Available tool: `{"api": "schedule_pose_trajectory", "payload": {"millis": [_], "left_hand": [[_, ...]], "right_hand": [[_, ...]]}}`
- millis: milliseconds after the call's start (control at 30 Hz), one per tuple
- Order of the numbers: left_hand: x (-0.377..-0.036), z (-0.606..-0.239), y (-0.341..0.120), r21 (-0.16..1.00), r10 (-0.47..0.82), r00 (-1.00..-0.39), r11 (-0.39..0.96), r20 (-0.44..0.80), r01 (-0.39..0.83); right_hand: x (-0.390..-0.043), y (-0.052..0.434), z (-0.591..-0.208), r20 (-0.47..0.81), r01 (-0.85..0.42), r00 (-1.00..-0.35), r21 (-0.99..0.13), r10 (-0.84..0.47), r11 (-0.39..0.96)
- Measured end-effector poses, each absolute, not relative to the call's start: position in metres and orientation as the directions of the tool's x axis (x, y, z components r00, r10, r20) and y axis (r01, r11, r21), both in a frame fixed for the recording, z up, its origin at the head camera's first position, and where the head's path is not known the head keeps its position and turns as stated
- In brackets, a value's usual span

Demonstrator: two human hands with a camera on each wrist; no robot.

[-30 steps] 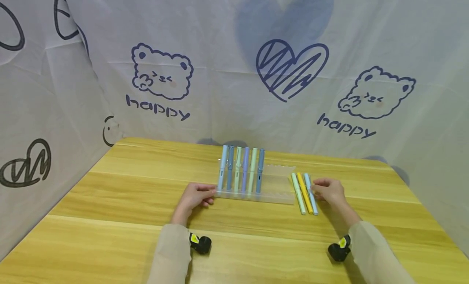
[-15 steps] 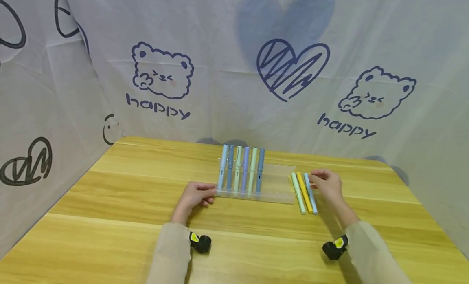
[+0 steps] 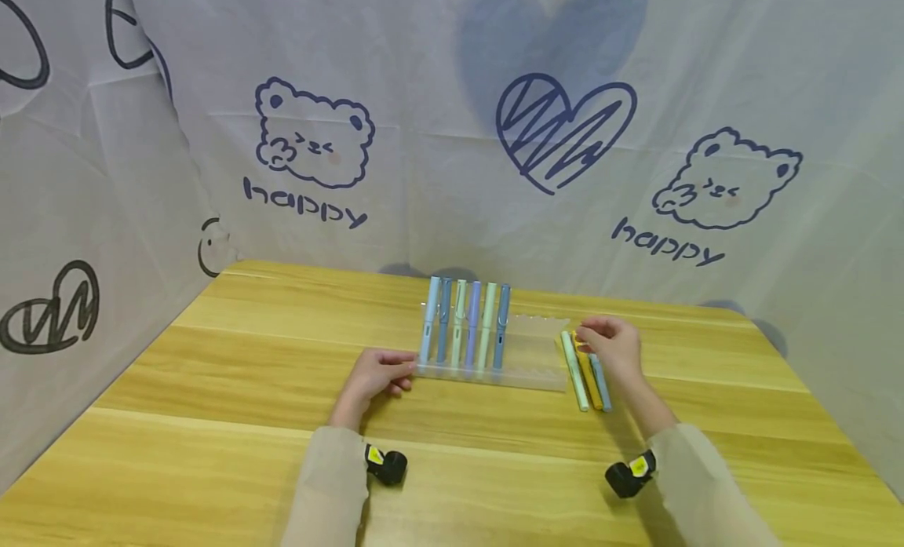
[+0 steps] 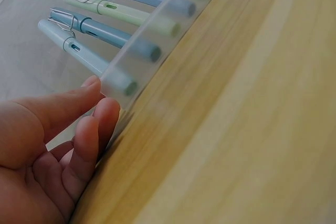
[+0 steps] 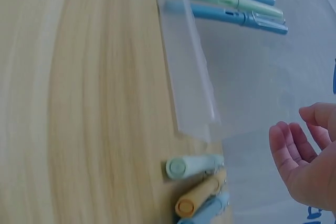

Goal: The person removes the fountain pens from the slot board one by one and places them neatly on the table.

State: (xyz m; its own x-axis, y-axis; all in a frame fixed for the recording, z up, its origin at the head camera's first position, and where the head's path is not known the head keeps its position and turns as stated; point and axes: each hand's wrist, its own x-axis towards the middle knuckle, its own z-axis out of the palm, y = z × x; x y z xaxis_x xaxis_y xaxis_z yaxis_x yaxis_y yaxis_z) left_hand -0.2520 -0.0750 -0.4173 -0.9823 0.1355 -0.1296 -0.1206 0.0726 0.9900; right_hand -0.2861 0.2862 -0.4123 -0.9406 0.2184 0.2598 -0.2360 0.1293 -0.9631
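A clear plastic pen holder (image 3: 537,351) stands on the table, with several pastel pens leaning side by side in its left part, among them a purple pen (image 3: 473,327). My left hand (image 3: 381,372) pinches the holder's left end between thumb and fingers, beside the light blue pen (image 4: 79,51). To the holder's right lie a light green pen (image 3: 575,374), a yellow pen (image 3: 588,381) and a blue pen (image 3: 600,386). Above their far ends hovers my right hand (image 3: 617,351), partly covering the yellow and blue ones. Its thumb and fingers are apart, with nothing between them (image 5: 310,150).
The wooden table (image 3: 494,468) reaches back to a white cloth (image 3: 438,170) printed with bears and hearts. Small black cameras sit at both wrists, one at the left sleeve (image 3: 390,467) and one at the right sleeve (image 3: 625,478).
My right hand has moved left and away from me, from beside the blue pen to above the far ends of the loose pens. The left hand stays at the holder.
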Motion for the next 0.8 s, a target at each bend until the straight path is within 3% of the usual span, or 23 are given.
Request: {"api": "schedule_pose_trajectory", "payload": {"millis": [200, 467, 667, 800], "left_hand": [[-0.252, -0.417, -0.075, 0.99, 0.131, -0.983, 0.078, -0.129, -0.119], [-0.252, -0.418, -0.075, 0.99, 0.131, -0.982, 0.07, -0.134, -0.126], [-0.252, -0.417, -0.075, 0.989, 0.133, -0.982, 0.069, -0.137, -0.129], [-0.252, -0.417, -0.075, 0.99, 0.132, -0.982, 0.065, -0.133, -0.126]], "right_hand": [[-0.276, 0.265, -0.396, 0.239, -0.224, -0.953, -0.969, 0.188, 0.101], [-0.275, 0.248, -0.396, 0.313, -0.316, -0.946, -0.949, 0.086, -0.013], [-0.293, 0.239, -0.414, 0.333, -0.325, -0.934, -0.943, 0.128, 0.075], [-0.28, 0.221, -0.395, 0.313, -0.298, -0.939, -0.947, 0.143, 0.121]]}}
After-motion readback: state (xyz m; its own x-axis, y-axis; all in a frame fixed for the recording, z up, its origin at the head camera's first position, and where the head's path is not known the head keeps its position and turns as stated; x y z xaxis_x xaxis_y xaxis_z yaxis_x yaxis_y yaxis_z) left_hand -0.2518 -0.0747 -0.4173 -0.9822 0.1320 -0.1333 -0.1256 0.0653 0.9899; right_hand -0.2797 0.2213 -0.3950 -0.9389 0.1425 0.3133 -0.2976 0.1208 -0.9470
